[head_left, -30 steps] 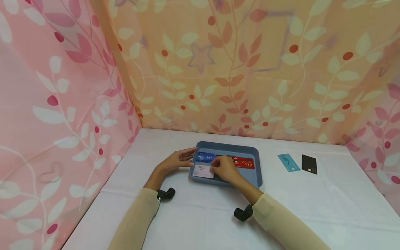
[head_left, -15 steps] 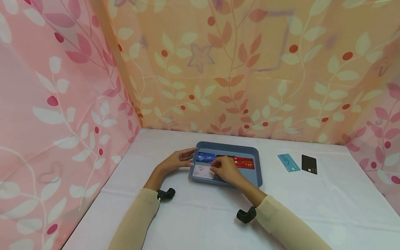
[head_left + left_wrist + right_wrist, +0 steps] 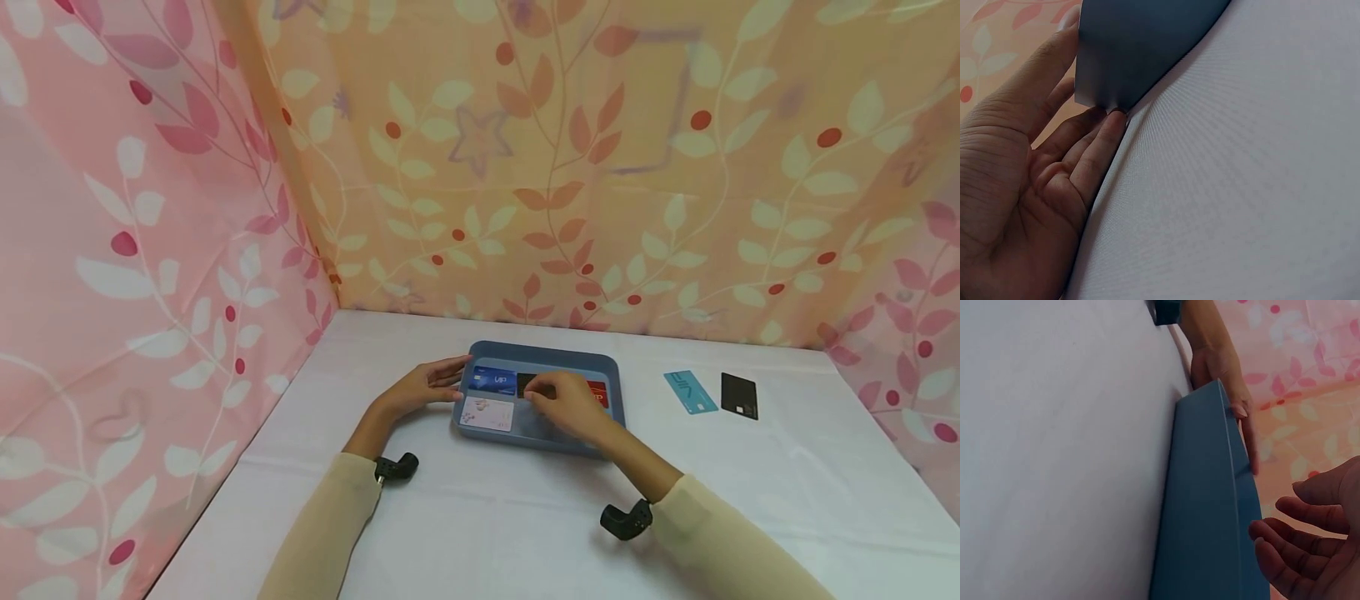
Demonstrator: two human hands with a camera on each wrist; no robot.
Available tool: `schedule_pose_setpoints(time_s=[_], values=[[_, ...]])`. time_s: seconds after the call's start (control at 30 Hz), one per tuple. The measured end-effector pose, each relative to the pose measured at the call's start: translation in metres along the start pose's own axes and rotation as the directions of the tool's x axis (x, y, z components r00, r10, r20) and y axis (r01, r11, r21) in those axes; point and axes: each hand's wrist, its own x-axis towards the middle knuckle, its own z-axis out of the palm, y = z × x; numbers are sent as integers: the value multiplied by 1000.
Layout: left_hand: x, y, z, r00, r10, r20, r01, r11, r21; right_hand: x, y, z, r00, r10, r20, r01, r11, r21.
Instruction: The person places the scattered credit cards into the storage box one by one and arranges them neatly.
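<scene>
In the head view a blue-grey tray [image 3: 547,351] lies on the white cloth. Inside it, a blue VIP card [image 3: 492,381], a dark card [image 3: 522,382] and a red card [image 3: 598,390] form the back row. A pale patterned card [image 3: 486,414] lies in front at the left. My left hand [image 3: 422,388] touches the tray's left end, fingers and thumb extended; its fingertips [image 3: 1113,122] meet the wall in the left wrist view. My right hand [image 3: 567,406] hovers over the tray, hiding part of the dark and red cards. Its fingers [image 3: 1291,565] are loosely bent, with nothing between them and the thumb.
To the right of the tray, a teal card [image 3: 691,392] and a black card [image 3: 739,396] lie side by side on the white-covered table [image 3: 480,533]. Floral cloth [image 3: 480,167] hangs behind and at both sides.
My right hand has let go of the pale card and shifted right, leaving that card fully in sight at the tray's front left. The left hand stays at the tray.
</scene>
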Motion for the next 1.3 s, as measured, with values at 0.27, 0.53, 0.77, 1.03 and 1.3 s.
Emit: schedule_pose_setpoints(time_s=[0.27,0.53,0.77,1.03,1.3], values=[[-1,1,-2,1000,-1,-2,1,1000,-4,-9,7,-26,999,-37,-21,35,998,-58],[-1,-4,-1,1000,6,8,-6,1000,-14,-17,16,-49,999,-26,-41,21,994,-107],[-1,-2,1,1000,-11,-3,11,1000,-13,-28,31,-69,996,12,-88,-24,990,-138],[-1,-2,1,1000,2,4,-2,1000,-5,-37,50,-91,989,15,-148,-38,987,-155],[-1,-1,1,1000,-16,-16,16,1000,2,-41,77,-118,972,15,-233,-71,970,-234]])
